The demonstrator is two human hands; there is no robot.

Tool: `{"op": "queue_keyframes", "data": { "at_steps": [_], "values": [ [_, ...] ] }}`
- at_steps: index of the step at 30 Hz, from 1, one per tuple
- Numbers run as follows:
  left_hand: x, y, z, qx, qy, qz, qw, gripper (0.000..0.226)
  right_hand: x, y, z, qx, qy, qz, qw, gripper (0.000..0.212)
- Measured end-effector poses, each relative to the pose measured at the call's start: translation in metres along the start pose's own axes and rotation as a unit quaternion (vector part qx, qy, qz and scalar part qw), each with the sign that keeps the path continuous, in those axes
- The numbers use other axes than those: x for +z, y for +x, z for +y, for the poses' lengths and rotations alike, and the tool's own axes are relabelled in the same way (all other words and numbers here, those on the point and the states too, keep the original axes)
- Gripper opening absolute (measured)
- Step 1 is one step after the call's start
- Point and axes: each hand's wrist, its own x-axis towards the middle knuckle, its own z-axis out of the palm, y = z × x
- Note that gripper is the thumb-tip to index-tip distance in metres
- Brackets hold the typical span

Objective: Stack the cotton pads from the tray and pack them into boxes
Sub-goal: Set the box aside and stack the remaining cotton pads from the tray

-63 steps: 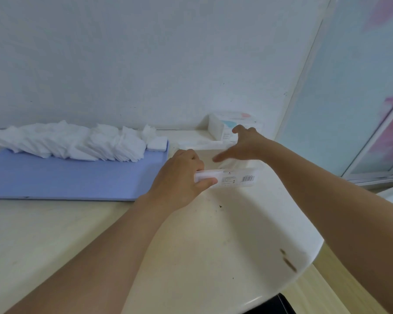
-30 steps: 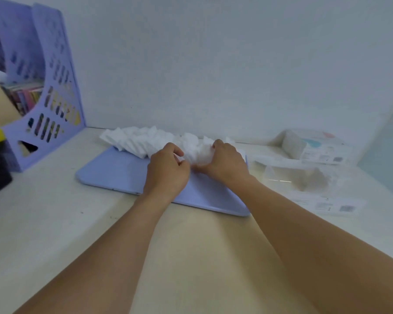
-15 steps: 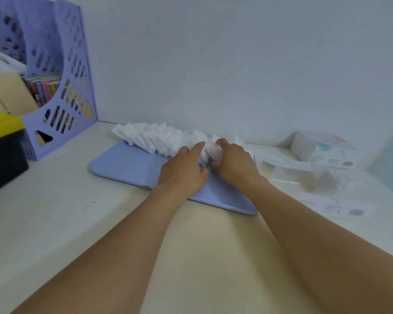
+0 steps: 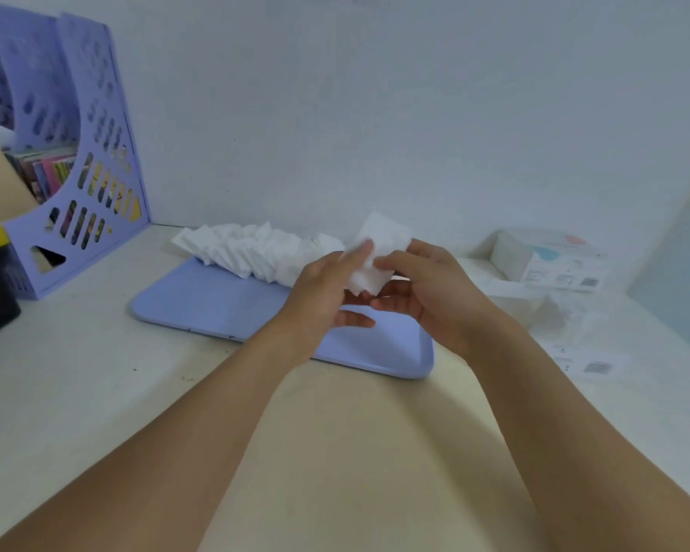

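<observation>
Head view: both my left hand [image 4: 327, 290] and right hand [image 4: 427, 288] pinch a small bunch of soft white square cotton pads [image 4: 379, 253]; light, floppy, best squeezed across flat faces.

One head view, looking forward and down across the table [image 4: 96, 392] toward the wall [image 4: 375, 113]. Both forearms reach in from the bottom edge, close to the lens; the tray [image 4: 224, 300] sits mid-frame, the rack [image 4: 76, 153] far left, the box [image 4: 550, 260] right.
</observation>
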Motion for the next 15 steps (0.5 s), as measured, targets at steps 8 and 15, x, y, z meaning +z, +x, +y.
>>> {"op": "queue_keyframes", "data": {
  "at_steps": [8, 15],
  "values": [
    [0.000, -0.001, -0.012, 0.027, 0.077, 0.020, 0.996, 0.026, -0.020, 0.008, 0.000, -0.083, -0.253, 0.074, 0.961, 0.030],
    [-0.003, 0.000, -0.012, -0.018, 0.009, -0.043, 0.999, 0.026, -0.036, 0.012, 0.008, -0.069, -0.151, 0.046, 0.985, 0.019]
  ]
}}
